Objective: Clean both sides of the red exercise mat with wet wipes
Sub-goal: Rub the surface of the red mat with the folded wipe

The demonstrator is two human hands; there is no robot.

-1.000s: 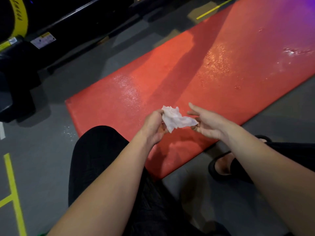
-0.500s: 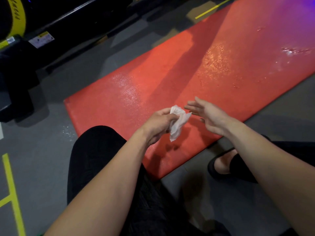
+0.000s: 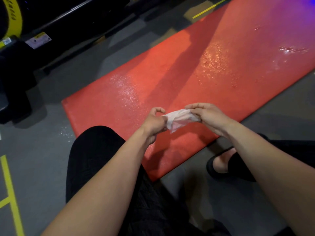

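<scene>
The red exercise mat [image 3: 196, 68] lies flat on the grey floor, running from near my knees up to the top right, with wet shiny patches on it. Above its near end I hold a crumpled white wet wipe [image 3: 179, 119] stretched between both hands. My left hand [image 3: 154, 122] grips its left end with curled fingers. My right hand [image 3: 207, 114] pinches its right end between thumb and fingers.
My black-clad left knee [image 3: 95, 150] is bent by the mat's near corner, and my right foot in a black slipper [image 3: 221, 165] is at its near edge. Black gym equipment [image 3: 34, 31] with yellow markings stands at the top left. Yellow tape lines [image 3: 10, 193] mark the floor.
The wipe hung from my left hand alone half a second ago, with my right hand open beside it. Now my right hand has taken its other end and the wipe is pulled out between both hands.
</scene>
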